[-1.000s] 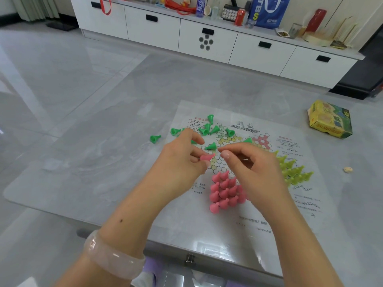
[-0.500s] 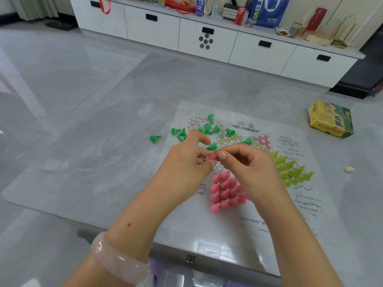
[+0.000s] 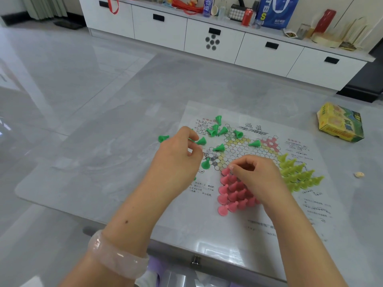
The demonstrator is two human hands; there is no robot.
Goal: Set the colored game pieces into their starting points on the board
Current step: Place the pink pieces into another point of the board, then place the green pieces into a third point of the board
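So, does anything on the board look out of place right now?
Yes: the green pieces lie scattered and tipped across the board's far left and off its edge, one on the bare table, while the pink pieces and yellow pieces stand packed in tidy triangles.

Both forearms are showing bare, with no sleeves reaching into view. The left wrist is wearing a thick, rounded bangle [image 3: 116, 255], pale pink and milky, half translucent, and it is catching a bright glint along its curve. A small dark mole is showing on the left forearm. The right wrist and the fingers of both hands are going without any jewellery
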